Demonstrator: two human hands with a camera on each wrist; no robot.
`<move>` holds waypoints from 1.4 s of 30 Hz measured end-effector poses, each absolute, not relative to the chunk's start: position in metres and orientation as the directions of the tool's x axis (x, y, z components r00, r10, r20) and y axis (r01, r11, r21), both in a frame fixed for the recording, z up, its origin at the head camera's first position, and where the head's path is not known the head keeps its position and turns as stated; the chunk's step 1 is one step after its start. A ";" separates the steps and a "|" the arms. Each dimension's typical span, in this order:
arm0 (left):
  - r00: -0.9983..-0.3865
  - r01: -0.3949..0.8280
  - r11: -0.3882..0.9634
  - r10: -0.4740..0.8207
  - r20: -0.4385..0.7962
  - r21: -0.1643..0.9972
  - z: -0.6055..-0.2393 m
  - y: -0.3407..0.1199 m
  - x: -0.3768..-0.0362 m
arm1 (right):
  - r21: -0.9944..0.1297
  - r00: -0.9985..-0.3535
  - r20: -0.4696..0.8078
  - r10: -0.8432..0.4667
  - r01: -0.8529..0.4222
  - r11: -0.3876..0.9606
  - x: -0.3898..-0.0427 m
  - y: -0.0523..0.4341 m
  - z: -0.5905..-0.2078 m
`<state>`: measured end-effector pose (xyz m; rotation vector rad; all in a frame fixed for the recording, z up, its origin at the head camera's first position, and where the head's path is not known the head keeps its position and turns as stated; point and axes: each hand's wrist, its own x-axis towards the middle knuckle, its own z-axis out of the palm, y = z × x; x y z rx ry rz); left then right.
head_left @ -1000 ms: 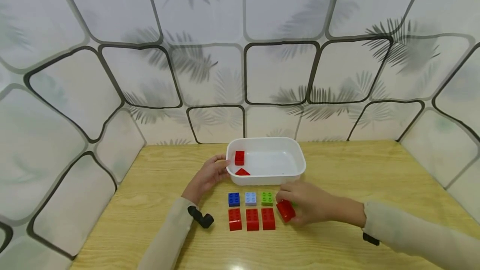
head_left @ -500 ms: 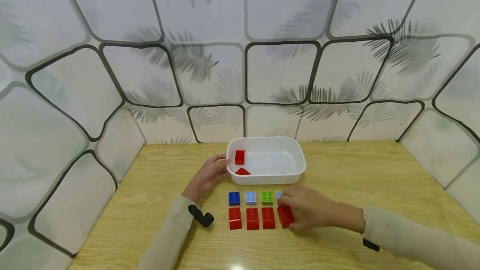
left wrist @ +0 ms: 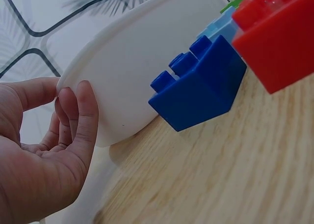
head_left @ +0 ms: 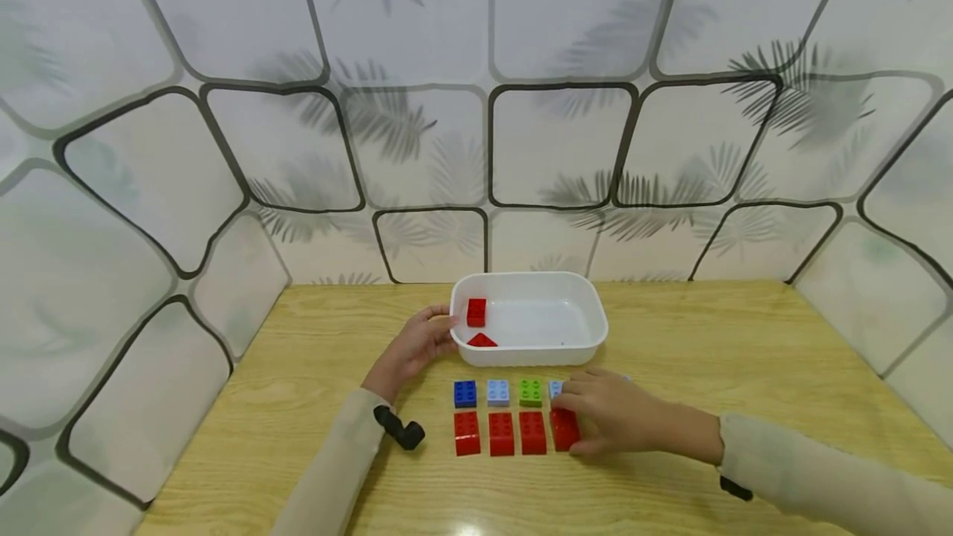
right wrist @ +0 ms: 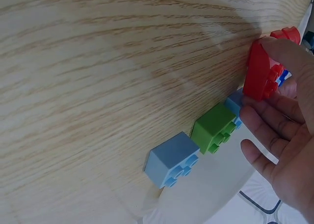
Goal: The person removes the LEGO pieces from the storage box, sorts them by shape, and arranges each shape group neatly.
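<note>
My left hand (head_left: 419, 346) pinches the left end of a white plastic tub (head_left: 536, 356), thumb at the rim and fingers against the outer wall in the left wrist view. My right hand (head_left: 614, 412) grips a red building brick (head_left: 564, 430) between thumb and fingers, low at the right end of a row of red bricks (head_left: 502, 434). The right wrist view shows this held brick (right wrist: 257, 71) with its sloped or curved face and studs, close to the tabletop. Behind the red row lie a dark blue brick (head_left: 465, 394), a light blue brick (head_left: 498, 393) and a green brick (head_left: 530, 392).
Two red pieces lie inside the tub, one a studded brick (head_left: 476, 313). Beyond my right hand, another green brick (right wrist: 213, 127) and a light blue one (right wrist: 171, 157) continue the back row. The wooden table (head_left: 335, 321) meets a patterned curtain (head_left: 558, 147) behind.
The red brick in my right hand has turned from slanted to nearly straight and moved slightly left, in line with the red row. My left hand stays on the tub.
</note>
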<state>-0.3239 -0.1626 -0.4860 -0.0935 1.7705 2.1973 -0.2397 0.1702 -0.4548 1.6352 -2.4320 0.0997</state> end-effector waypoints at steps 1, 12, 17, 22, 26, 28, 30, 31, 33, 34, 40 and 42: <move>-0.947 -0.285 -0.186 0.204 -0.247 0.940 -0.486 -0.163 -0.324 | 0.059 -0.365 0.205 -0.908 -0.922 0.384 -0.240 0.170 -0.455; -0.949 -0.269 -0.196 0.221 -0.225 0.943 -0.488 -0.163 -0.325 | 0.083 -0.363 0.192 -0.912 -0.920 0.384 -0.241 0.171 -0.457; -0.952 -0.234 -0.214 0.250 -0.178 0.948 -0.487 -0.165 -0.321 | 0.096 -0.351 0.206 -0.913 -0.922 0.376 -0.241 0.171 -0.458; -0.952 -0.255 -0.195 0.220 -0.211 0.947 -0.486 -0.163 -0.321 | 0.094 -0.349 0.212 -0.913 -0.923 0.374 -0.242 0.171 -0.458; -0.948 -0.284 -0.182 0.201 -0.247 0.941 -0.488 -0.163 -0.324 | 0.088 -0.349 0.224 -0.910 -0.923 0.375 -0.244 0.169 -0.457; -0.947 -0.285 -0.183 0.202 -0.248 0.941 -0.489 -0.163 -0.325 | 0.080 -0.351 0.226 -0.908 -0.923 0.377 -0.245 0.168 -0.456; -0.948 -0.277 -0.182 0.213 -0.238 0.943 -0.489 -0.163 -0.325 | 0.062 -0.358 0.225 -0.906 -0.923 0.380 -0.245 0.168 -0.453; -0.948 -0.274 -0.180 0.214 -0.234 0.945 -0.489 -0.163 -0.325 | 0.061 -0.357 0.229 -0.906 -0.923 0.379 -0.246 0.167 -0.452; -0.949 -0.270 -0.175 0.213 -0.231 0.947 -0.489 -0.163 -0.325 | 0.052 -0.354 0.241 -0.904 -0.925 0.376 -0.246 0.167 -0.449; -0.950 -0.267 -0.173 0.212 -0.229 0.948 -0.489 -0.163 -0.325 | 0.050 -0.352 0.246 -0.903 -0.926 0.375 -0.246 0.167 -0.448; -0.952 -0.267 -0.173 0.202 -0.231 0.948 -0.491 -0.163 -0.326 | 0.043 -0.356 0.247 -0.901 -0.925 0.378 -0.247 0.165 -0.445; -0.951 -0.269 -0.171 0.203 -0.233 0.948 -0.491 -0.163 -0.325 | 0.045 -0.350 0.250 -0.902 -0.927 0.373 -0.248 0.164 -0.445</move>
